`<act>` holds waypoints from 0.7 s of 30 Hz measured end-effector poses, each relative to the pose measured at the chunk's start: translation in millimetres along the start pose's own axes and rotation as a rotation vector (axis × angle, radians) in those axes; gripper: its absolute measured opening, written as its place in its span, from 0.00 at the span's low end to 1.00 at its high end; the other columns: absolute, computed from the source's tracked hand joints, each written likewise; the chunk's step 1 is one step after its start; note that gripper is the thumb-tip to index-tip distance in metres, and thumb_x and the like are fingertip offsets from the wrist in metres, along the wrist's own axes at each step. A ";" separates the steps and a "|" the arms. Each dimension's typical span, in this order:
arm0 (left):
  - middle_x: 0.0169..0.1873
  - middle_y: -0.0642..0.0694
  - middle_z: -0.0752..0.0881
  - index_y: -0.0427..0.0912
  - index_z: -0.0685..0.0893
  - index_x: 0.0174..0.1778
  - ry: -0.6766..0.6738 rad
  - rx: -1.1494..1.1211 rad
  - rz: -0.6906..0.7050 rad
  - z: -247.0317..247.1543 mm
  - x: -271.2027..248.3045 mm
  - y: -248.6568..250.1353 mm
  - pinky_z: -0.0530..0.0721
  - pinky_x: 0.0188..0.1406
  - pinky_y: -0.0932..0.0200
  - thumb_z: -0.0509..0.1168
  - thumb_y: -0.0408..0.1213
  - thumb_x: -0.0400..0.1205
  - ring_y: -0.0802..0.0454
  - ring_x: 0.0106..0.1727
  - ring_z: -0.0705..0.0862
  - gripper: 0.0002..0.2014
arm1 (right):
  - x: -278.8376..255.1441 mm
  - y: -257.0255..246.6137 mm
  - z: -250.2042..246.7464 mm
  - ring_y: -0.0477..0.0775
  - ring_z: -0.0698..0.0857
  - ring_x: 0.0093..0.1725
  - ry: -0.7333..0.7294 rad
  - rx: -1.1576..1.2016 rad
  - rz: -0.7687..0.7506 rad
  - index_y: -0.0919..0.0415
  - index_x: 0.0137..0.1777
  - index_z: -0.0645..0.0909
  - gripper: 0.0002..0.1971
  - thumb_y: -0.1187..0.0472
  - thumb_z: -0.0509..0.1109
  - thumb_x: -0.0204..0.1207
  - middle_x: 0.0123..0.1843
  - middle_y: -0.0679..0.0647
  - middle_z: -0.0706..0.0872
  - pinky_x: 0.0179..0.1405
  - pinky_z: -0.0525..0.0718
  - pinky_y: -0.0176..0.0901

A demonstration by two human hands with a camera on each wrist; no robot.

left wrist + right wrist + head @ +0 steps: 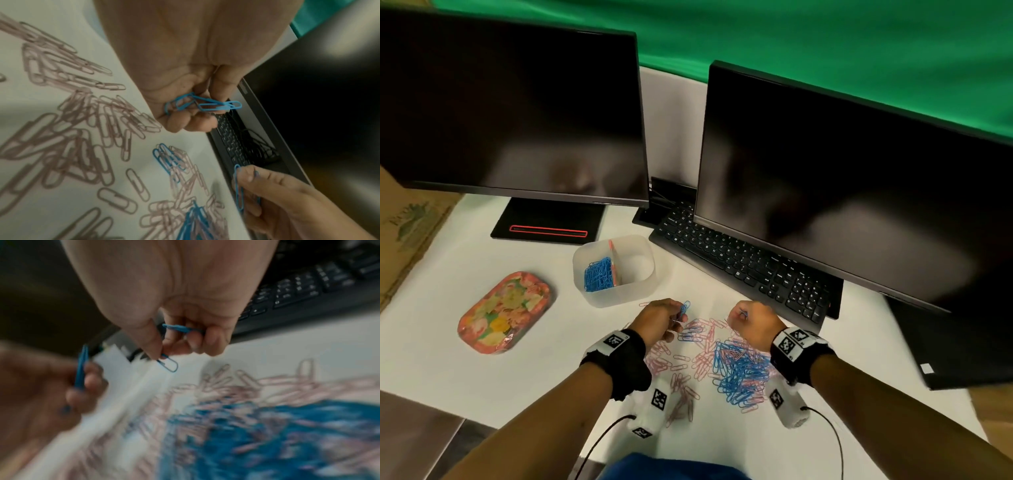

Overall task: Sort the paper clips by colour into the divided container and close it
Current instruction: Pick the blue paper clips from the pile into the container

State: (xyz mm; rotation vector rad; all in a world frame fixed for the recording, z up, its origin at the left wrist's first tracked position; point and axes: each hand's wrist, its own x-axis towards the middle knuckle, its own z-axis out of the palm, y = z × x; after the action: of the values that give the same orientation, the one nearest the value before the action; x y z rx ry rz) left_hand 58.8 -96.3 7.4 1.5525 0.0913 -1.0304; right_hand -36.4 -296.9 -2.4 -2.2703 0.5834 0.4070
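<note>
**First:** Desk [465,387] first, white and matte, carrying the lot. Divided container [616,270] stands ahead of the hands and a little to the left, a translucent plastic tub with rounded corners and a thin partition across it. Its left compartment holds blue clips [599,274]; the right one looks bare from the head view. The left hand [657,320] is the nearer of the two to it.

**Second:** And the lid?

**First:** I take the flowered, glossy, rounded-rectangle piece [505,311] lying flat well to the left of the tub for it. It is off, so closing is some way away.

**Second:** What about the loose heap?

**First:** A spread of wire clips between the wrists: pink ones [681,366] mostly to the left, a dense blue tangle [739,373] to the right, the colours overlapping at the seam.

**Second:** The grip itself?

**First:** Both hands are curled. The left pinches a small bunch of blue clips [203,104] between thumb and fingers, long axes lying roughly across the fingertips. The right hand [753,320] holds a few blue clips [170,365] too, one loop poking below the thumb.

**Second:** So the drop goes forward and left?

**First:** I'd judge so, into the blue side; thin sprung wire snags easily
</note>
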 end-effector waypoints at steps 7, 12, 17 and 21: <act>0.31 0.41 0.83 0.34 0.85 0.51 0.017 -0.155 0.083 -11.8 -14.4 8.0 0.75 0.25 0.60 0.60 0.28 0.85 0.51 0.29 0.78 0.08 | 4.6 -65.6 -5.9 0.50 0.80 0.24 -0.203 0.921 0.085 0.66 0.41 0.76 0.06 0.70 0.64 0.81 0.33 0.62 0.84 0.21 0.79 0.38; 0.35 0.38 0.85 0.30 0.84 0.56 0.120 -0.302 0.167 -41.8 -28.5 22.6 0.81 0.27 0.61 0.59 0.24 0.84 0.50 0.32 0.83 0.10 | 15.2 -123.1 7.8 0.52 0.84 0.25 -0.225 0.932 0.069 0.65 0.45 0.78 0.04 0.68 0.65 0.81 0.33 0.62 0.84 0.25 0.85 0.40; 0.37 0.36 0.86 0.32 0.84 0.50 0.394 -0.432 0.239 -87.8 -37.2 45.7 0.86 0.28 0.61 0.60 0.22 0.82 0.47 0.33 0.83 0.08 | 39.0 -184.4 22.8 0.51 0.85 0.19 -0.287 0.855 0.111 0.65 0.43 0.76 0.06 0.71 0.62 0.82 0.28 0.63 0.84 0.21 0.86 0.39; 0.43 0.33 0.85 0.35 0.85 0.46 0.483 -0.379 0.195 -115.9 -23.4 59.4 0.89 0.39 0.55 0.59 0.24 0.83 0.44 0.39 0.85 0.09 | 55.0 -227.5 31.5 0.54 0.85 0.19 -0.414 0.804 0.191 0.64 0.35 0.73 0.16 0.70 0.52 0.85 0.21 0.59 0.85 0.22 0.85 0.41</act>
State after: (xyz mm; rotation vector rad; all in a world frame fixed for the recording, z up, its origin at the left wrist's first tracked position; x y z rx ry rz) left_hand 142.6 -5.9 55.6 1.3961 0.4360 -0.4365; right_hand 125.3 -148.6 85.1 -1.3238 0.6055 0.5891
